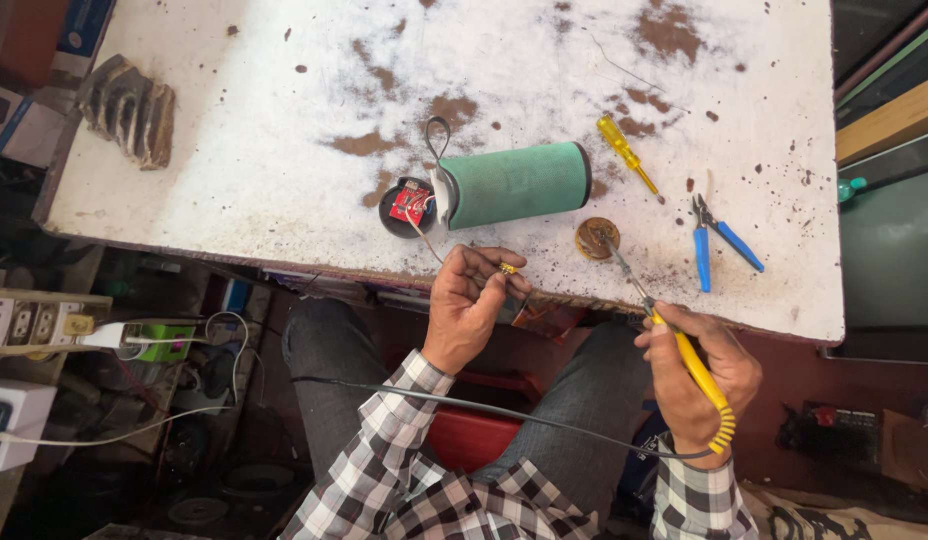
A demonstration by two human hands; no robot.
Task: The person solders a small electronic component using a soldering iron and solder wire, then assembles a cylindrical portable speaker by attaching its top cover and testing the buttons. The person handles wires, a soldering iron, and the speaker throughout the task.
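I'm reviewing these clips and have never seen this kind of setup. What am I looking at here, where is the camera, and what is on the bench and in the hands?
There is no machine: a head-worn camera looks down at one person's two bare hands. The right hand grips a yellow soldering iron, its tip at a small round tin. The left hand pinches a small yellowish part at the edge of the worn white bench. On it lie a green cylindrical speaker with its red circuit board pulled out, a yellow screwdriver and blue-handled cutters.

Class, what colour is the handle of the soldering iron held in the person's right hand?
Yellow: the soldering iron in the right hand, seen in the head view.
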